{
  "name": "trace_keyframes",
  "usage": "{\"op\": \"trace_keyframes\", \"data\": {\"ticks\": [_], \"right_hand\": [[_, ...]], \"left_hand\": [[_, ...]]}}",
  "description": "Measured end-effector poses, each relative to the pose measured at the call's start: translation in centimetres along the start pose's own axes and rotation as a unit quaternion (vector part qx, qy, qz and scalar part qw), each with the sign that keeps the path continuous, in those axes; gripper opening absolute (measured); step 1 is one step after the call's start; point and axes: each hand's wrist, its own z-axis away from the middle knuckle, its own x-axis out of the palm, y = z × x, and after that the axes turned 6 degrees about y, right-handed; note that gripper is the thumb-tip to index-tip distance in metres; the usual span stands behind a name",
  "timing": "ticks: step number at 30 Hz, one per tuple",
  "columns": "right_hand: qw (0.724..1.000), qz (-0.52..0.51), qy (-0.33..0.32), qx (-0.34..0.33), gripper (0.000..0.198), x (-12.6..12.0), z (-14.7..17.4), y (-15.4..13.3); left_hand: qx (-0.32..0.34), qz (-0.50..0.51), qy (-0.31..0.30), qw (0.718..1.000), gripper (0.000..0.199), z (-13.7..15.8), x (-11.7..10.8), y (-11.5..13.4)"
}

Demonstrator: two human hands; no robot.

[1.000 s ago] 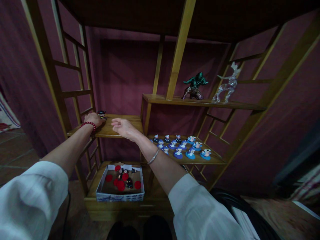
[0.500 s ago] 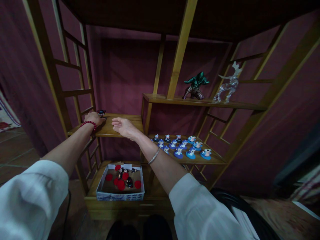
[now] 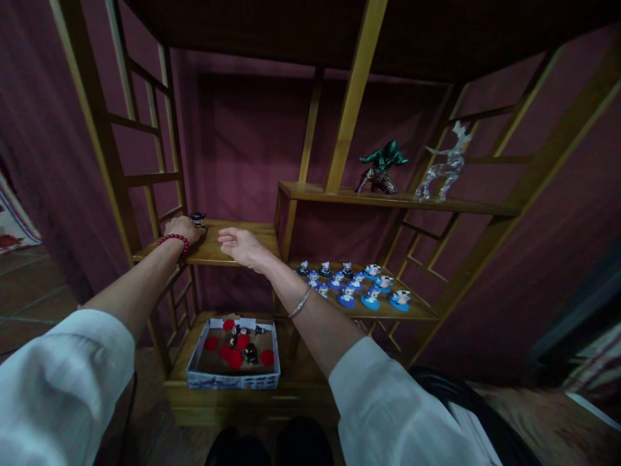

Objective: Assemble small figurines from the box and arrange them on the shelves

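My left hand, with a red bead bracelet at the wrist, is closed around the lower part of a small black-haired figurine. The figurine is upright at the left end of the upper left wooden shelf; the fingers hide its base in part. Over the same shelf, to the right, my right hand is held with its fingers loosely bent and apart, nothing visible in them. A silver bangle circles that wrist. Below, a shallow box contains several red discs and dark figurines.
Several blue and purple figurines stand in rows on the lower right shelf. A green crouching statue and a clear deer ornament stand on the higher shelf. A wooden post rises between the compartments.
Both hands keep almost the same place, the left still at the figurine. The whole view has shifted very slightly.
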Motion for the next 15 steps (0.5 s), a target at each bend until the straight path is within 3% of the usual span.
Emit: {"op": "trace_keyframes", "data": {"ticks": [15], "right_hand": [[1.0,0.014,0.011,-0.003,0.035,0.24,-0.42,0.6]], "left_hand": [[0.045,-0.064,-0.007,0.997,0.057,0.62,-0.4,0.07]]}}
